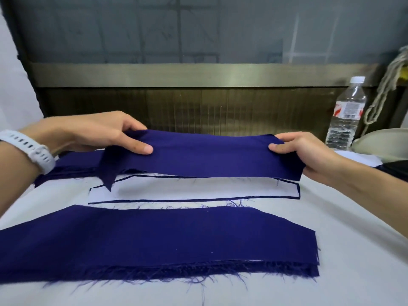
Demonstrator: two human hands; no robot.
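A dark blue fabric strip (pixel 205 154) hangs stretched above the white table (pixel 344 250). My left hand (pixel 99 131) pinches its left end, thumb on top. My right hand (pixel 302 149) pinches its right end. Under the lifted strip lies a white piece with a dark blue outline (pixel 194 189), flat on the table. A wider dark blue fabric piece (pixel 159 241) with a frayed lower edge lies nearer to me. More dark blue fabric (pixel 68 166) lies at the left under my left wrist, which wears a white watch (pixel 33 149).
A clear plastic water bottle (pixel 346 115) stands at the back right, next to a hanging rope (pixel 384 85) and a pale rounded object (pixel 382 140). A brass-coloured panel (pixel 198 102) with a dark screen above closes the table's far side.
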